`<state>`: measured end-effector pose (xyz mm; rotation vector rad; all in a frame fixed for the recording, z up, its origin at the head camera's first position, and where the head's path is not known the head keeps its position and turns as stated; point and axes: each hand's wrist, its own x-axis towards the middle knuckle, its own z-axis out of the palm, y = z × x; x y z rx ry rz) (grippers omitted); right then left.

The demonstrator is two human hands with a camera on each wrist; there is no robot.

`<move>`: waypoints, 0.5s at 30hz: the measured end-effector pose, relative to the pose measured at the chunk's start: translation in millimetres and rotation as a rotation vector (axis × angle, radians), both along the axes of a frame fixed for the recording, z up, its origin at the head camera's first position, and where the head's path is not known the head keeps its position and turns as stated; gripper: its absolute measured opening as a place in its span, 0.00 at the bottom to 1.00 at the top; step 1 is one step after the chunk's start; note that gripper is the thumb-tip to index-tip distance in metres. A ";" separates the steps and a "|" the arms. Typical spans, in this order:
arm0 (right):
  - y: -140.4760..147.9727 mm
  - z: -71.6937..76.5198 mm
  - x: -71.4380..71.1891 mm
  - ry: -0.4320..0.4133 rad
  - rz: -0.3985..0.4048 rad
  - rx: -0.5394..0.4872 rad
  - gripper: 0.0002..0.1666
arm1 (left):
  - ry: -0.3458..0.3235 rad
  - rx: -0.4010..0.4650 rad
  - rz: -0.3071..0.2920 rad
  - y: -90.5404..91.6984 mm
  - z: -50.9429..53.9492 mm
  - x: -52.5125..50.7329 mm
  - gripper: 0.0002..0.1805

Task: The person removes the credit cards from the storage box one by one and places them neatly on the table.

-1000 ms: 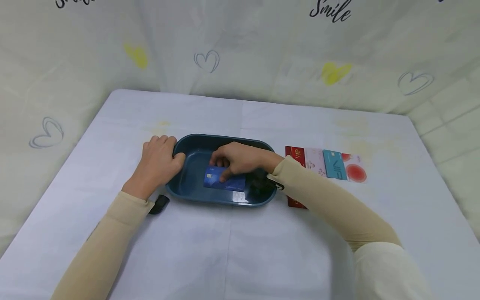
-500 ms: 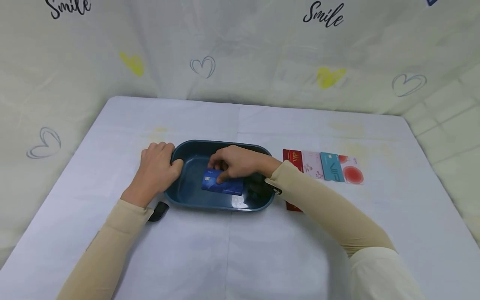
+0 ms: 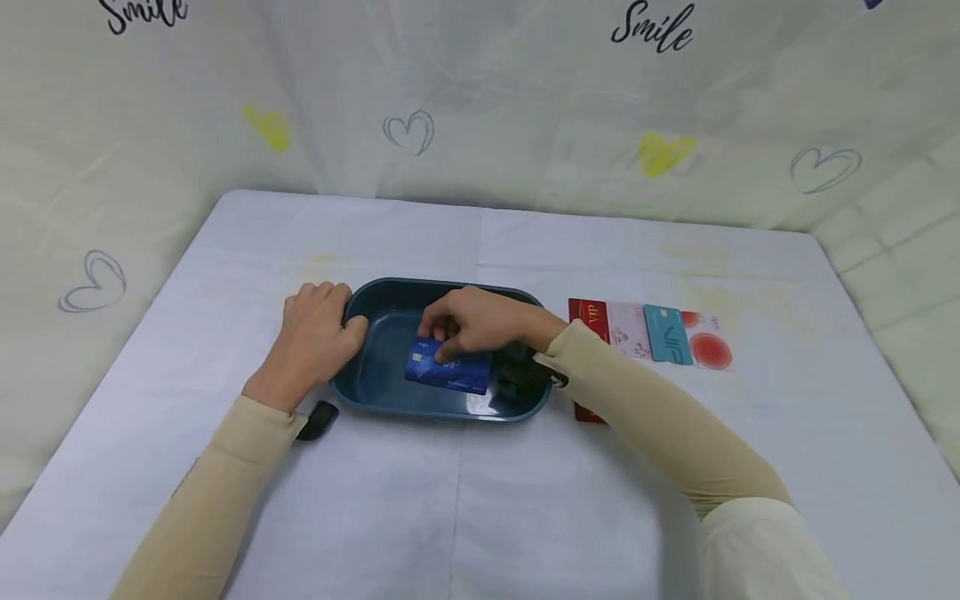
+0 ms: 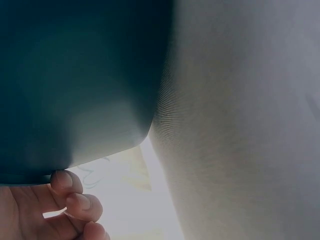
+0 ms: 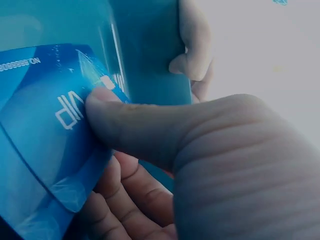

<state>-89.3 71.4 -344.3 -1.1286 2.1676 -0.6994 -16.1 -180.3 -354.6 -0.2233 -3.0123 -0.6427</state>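
Over the dark teal oval tub [image 3: 378,392] in the head view, my right hand [image 3: 480,321] pinches a blue VIP card [image 3: 450,377] by its far edge. The right wrist view shows the thumb [image 5: 145,127] on the card's printed face and curled fingers behind it; a second blue layer [image 5: 65,192] shows beneath, perhaps another card. At the tub's left end, my left hand [image 3: 318,329] grips the rim. Its fingertips [image 4: 75,195] curl under the rim in the left wrist view.
Right of the tub lie a red VIP card [image 3: 590,315], a pink floral card [image 3: 628,327], a teal VIP card [image 3: 667,335] and a card with red circles [image 3: 710,346]. Another red card [image 3: 589,414] is mostly hidden by my right sleeve. A white cloth covers the table [image 3: 375,500].
The head view has shifted slightly. The blue card has tilted a little, so its printed letters show more. Both hands keep their hold in about the same places.
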 end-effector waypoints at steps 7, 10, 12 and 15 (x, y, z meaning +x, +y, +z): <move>3.7 2.7 -3.5 -0.062 -0.029 -0.021 0.16 | -0.001 0.001 0.000 0.2 0.6 -0.9 0.09; 3.3 2.1 -4.9 -0.075 -0.037 -0.020 0.16 | -0.003 -0.003 0.004 -0.2 1.0 -1.1 0.09; 2.7 1.6 -4.9 -0.082 -0.041 -0.019 0.16 | -0.006 -0.005 0.007 -0.6 0.7 -1.0 0.10; 1.8 1.7 -4.4 -0.085 -0.044 -0.018 0.16 | -0.012 -0.008 0.008 -1.3 -0.4 -0.8 0.10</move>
